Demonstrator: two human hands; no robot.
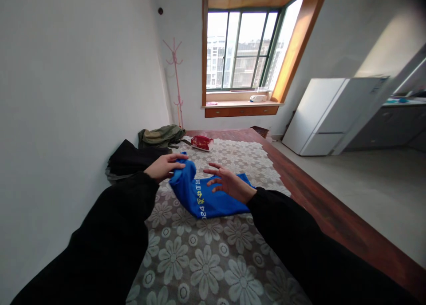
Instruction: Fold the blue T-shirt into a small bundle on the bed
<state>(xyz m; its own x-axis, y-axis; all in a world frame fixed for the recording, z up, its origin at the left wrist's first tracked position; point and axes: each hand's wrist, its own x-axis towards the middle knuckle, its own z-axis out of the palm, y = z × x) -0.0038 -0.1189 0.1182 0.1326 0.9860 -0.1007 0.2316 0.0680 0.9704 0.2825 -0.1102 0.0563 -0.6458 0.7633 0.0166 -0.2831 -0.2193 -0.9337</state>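
Note:
A blue garment with white and yellow lettering, perhaps a T-shirt (213,205), lies partly folded on a flower-patterned tablecloth (206,265). My left hand (165,166) grips its left end, which is lifted and bunched up off the cloth. Above the garment's middle hovers my right hand (228,180), fingers spread and holding nothing. Part of the garment is hidden behind the right hand and wrist.
Against the left wall lie dark folded clothes (133,158) and a green backpack (159,136). A red packet (202,143) sits farther back on the cloth. The reddish wooden table edge (319,220) runs along the right. Beyond stand a pink coat rack (176,74) and a white fridge (316,114).

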